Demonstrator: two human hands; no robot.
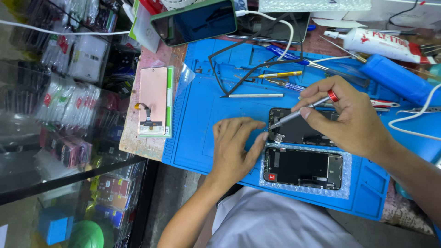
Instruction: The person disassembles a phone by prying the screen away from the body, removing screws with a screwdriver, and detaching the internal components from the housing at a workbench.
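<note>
Right hand (351, 117) grips a thin silver screwdriver (301, 111). Its long body slants down from the fingers, tip pointing left at the open phone (298, 131) under the hand. Left hand (234, 147) lies open and flat beside that phone, on a blue mat (202, 115) covering the cluttered surface.

1. The work mat (206, 110) lies on the bench, with two opened phones on it, one behind the other.
2. The nearer phone (303, 168) rests on a bubble-wrap sheet (347, 190); the farther phone (298, 131) lies just behind it.
3. The left hand (234, 147) rests on the mat left of both phones.
4. The right hand (349, 115) holds a screwdriver (298, 111) over the farther phone (tip at its left end).
5. A loose screen panel (153, 101) lies left of the mat.
</note>
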